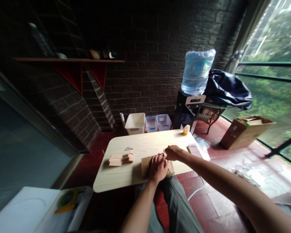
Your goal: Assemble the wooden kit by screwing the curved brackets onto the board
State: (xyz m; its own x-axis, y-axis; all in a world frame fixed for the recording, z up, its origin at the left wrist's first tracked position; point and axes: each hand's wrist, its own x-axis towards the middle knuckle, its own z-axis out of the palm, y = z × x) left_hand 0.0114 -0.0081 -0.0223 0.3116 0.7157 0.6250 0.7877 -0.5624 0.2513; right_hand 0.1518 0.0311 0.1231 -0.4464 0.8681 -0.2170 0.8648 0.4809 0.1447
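Observation:
On the pale table [135, 142], a brown flat block or piece of cardboard [145, 165] lies near the front edge. My left hand [158, 168] rests on it, palm down with the fingers laid forward. My right hand [174, 152] is closed just beyond my left fingertips; what it grips is hidden by the fingers. A light tan strip [171, 167] shows under and beside my hands. Off to the left, several tan wooden-looking pieces [115, 160] lie in a loose group, and small dark items [128, 149] sit behind them.
A yellow-capped bottle [186, 130] stands at the table's far right corner. Behind the table are a cream bin [135, 123], clear plastic boxes [163, 122] and a water dispenser [188, 110]. A cardboard carton [244, 132] is on the floor at right. White papers [199, 152] lie by the right edge.

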